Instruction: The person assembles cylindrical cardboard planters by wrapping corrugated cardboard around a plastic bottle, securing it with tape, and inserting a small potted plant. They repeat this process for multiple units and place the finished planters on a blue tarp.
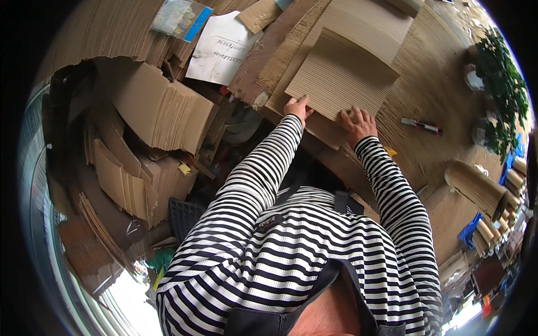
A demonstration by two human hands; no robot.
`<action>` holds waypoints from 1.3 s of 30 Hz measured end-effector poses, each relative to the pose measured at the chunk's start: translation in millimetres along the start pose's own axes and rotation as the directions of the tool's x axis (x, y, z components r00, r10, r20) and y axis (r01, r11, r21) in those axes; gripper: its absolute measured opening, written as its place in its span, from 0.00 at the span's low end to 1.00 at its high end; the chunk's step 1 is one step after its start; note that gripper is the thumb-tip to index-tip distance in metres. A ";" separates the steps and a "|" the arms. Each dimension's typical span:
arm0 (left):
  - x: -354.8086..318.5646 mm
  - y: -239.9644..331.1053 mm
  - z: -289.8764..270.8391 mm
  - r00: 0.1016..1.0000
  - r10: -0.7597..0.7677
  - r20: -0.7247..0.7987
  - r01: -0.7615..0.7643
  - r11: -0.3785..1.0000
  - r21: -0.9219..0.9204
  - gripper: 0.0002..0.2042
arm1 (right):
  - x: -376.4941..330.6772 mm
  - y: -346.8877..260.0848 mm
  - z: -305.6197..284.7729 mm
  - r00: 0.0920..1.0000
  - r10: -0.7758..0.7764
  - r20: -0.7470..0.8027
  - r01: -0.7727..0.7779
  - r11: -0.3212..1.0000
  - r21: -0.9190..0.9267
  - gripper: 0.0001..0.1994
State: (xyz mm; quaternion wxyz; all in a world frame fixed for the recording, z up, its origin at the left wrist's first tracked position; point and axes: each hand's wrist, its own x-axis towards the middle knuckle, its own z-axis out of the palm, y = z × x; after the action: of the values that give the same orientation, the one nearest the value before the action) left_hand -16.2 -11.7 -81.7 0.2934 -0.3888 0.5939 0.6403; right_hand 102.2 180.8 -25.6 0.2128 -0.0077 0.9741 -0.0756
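Note:
A ribbed brown corrugated cardboard sheet (343,75) lies on the wooden table in front of me. My left hand (298,108) pinches its near-left edge, thumb on top. My right hand (359,125) rests at the near-right edge with its fingers spread, touching the sheet. Under and beyond this piece lies more ribbed cardboard (370,25). To the right of my right hand is a box cutter (421,126) with a red and black handle, lying apart from both hands.
Stacks of cut cardboard (179,115) stand on the left, beside a white paper template (221,50) with handwriting. A leafy green plant (501,92) is at the right rim. Nearer me on the right are a curved cardboard piece (476,187) and several cardboard rolls (483,232).

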 end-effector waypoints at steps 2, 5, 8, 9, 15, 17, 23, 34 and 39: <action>8.6 2.4 -6.7 1.000 -0.007 -0.006 0.007 1.000 0.003 0.14 | 14.0 1.1 16.6 0.998 -0.059 0.002 0.059 0.998 -0.008 0.28; 22.7 -1.9 -24.5 0.997 0.031 0.075 -0.035 0.998 0.045 0.13 | 26.4 -4.7 25.2 0.996 -0.064 -0.063 0.066 0.998 0.022 0.22; 20.8 -9.1 -35.4 0.985 0.157 0.066 -0.167 0.966 0.199 0.19 | 36.7 -6.8 30.2 0.993 -0.077 -0.088 0.080 0.997 0.024 0.22; 19.9 -16.0 -39.4 0.971 0.232 0.064 -0.241 0.939 0.246 0.22 | 40.5 -6.9 28.4 0.997 -0.067 -0.046 0.068 0.997 0.029 0.23; 10.2 -14.2 -45.6 0.823 0.544 0.163 -0.470 0.491 0.733 0.35 | 49.5 -6.3 21.9 0.996 -0.076 0.047 0.075 0.997 0.031 0.25; 11.1 -6.3 -43.3 0.772 0.589 0.239 -0.454 0.249 0.856 0.37 | 55.0 -12.7 18.0 0.995 -0.075 0.068 0.072 0.996 0.045 0.25; 9.0 31.7 -33.6 0.899 0.362 0.244 -0.326 0.184 0.927 0.37 | 60.1 -11.5 29.8 0.997 -0.070 -0.039 0.073 0.995 0.074 0.24; 19.2 38.5 -35.6 0.788 0.496 0.366 -0.401 -0.039 0.915 0.33 | 61.7 -10.1 26.1 0.999 0.011 0.042 -0.016 0.991 0.136 0.25; 26.2 37.5 -39.6 0.638 0.500 0.585 -0.503 -0.303 0.809 0.27 | 60.4 -15.1 12.8 0.994 0.041 0.101 -0.057 0.986 0.158 0.24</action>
State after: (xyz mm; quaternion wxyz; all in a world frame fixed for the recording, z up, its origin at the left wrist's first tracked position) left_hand -55.4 -57.7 -83.5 0.1684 0.2250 0.9549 0.0956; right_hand 52.3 161.2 -59.8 0.2618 0.0296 0.9532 -0.1483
